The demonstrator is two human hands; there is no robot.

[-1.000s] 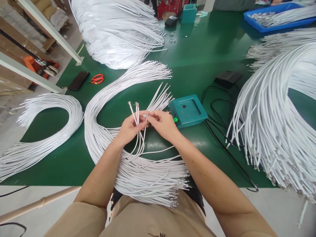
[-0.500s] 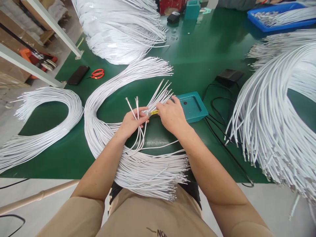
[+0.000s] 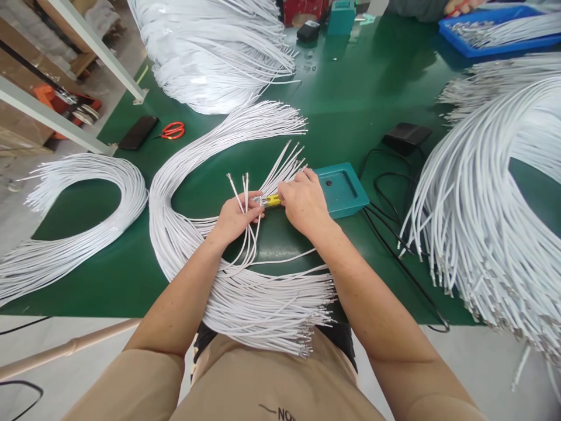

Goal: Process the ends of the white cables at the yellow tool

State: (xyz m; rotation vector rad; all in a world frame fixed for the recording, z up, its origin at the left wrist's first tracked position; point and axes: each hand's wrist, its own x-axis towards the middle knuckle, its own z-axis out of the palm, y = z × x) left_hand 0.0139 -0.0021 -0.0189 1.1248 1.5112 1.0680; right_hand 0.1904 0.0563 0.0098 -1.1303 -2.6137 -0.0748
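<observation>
My left hand is closed round several white cables, their metal-tipped ends sticking up above the fingers. In my right hand is a yellow-handled tool, mostly hidden by the fingers. Its metal end meets the fingertips of my left hand at a cable. Behind both hands, more cable ends fan out. A large curved bundle of white cables lies around the left side of my hands, and its lower ends spread out in front of my body.
Beside my right hand lies a teal tray. Black wires and a black box are right of it. Red scissors and a black phone lie back left. A person's hand is near the blue tray.
More of the yellow tool shows between my hands. The cable ends in my left hand have shifted slightly right. Another person's hand has come into view at the top right.
</observation>
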